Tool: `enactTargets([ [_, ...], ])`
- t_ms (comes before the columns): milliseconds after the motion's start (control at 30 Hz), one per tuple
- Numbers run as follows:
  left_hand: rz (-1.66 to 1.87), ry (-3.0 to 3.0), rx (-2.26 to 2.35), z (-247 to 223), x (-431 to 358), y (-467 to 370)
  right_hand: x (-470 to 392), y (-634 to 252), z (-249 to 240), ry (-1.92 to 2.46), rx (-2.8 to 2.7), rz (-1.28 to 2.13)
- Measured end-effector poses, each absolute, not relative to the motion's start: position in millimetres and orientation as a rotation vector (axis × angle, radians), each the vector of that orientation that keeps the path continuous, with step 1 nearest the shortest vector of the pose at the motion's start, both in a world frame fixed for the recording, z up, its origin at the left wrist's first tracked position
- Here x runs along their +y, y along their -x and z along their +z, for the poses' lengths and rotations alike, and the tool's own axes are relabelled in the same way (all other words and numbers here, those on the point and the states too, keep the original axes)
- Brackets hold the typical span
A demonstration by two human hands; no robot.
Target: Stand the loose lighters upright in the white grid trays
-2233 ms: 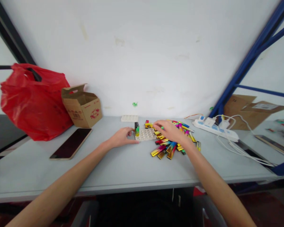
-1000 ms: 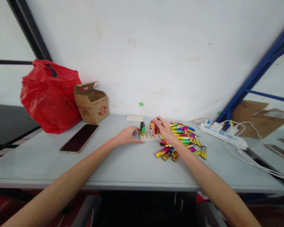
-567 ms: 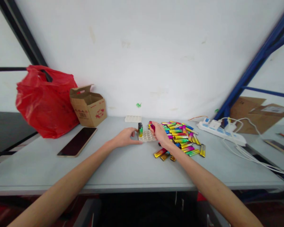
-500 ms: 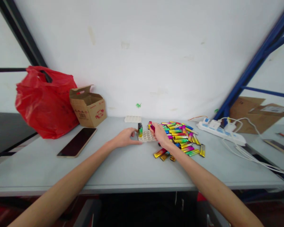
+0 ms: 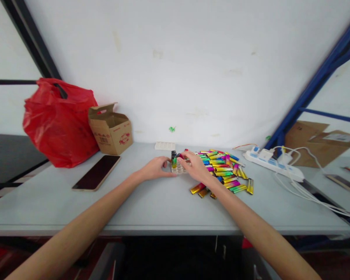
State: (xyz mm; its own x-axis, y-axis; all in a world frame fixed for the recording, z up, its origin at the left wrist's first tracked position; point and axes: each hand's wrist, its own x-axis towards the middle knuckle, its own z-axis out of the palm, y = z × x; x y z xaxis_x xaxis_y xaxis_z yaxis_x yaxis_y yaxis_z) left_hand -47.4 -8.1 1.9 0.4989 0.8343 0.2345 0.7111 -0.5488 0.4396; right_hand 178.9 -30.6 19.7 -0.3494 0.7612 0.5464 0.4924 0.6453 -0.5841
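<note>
A pale tray with rows of holes (image 5: 180, 170) lies on the table. Several shiny lighters (image 5: 174, 161), green and gold with black tops, stand upright at its left end. My left hand (image 5: 156, 169) curves around that end, thumb along the front corner and fingers behind, holding the tray. Over the tray, my right hand (image 5: 191, 165) pinches a lighter (image 5: 179, 155) beside the standing ones; mostly its dark, reddish end shows, the rest being hidden by fingers. A loose heap of metallic multicoloured lighters (image 5: 224, 171) spreads to the right, partly behind my right wrist.
A second pale tray (image 5: 165, 146) lies by the wall. On the left are a phone (image 5: 97, 173), an opened cardboard box (image 5: 113, 132) and a red plastic bag (image 5: 61, 124). A white power strip (image 5: 272, 165) with plugs and cables lies at right, near a blue metal frame (image 5: 306, 93).
My right hand has moved left with the lighter, from the tray's right side to beside the standing lighters. My left hand stays at the tray's left end. The view has shifted slightly.
</note>
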Motion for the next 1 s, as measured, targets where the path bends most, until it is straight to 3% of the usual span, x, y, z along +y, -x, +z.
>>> enactTargets([
  [100,0.628,-2.464,1.278,3,-9,47,-30,-182,20,1.014,-2.077,0.202],
  [367,0.615,-2.483,1.268,2,-7,48,-29,-181,15,1.055,-2.237,0.325],
  [633,0.603,-2.458,1.266,2,-8,47,-31,-176,23,1.133,-2.407,-0.128],
  [1000,0.55,-2.486,1.317,5,-8,47,8,-275,33,1.554,-2.177,-0.085],
])
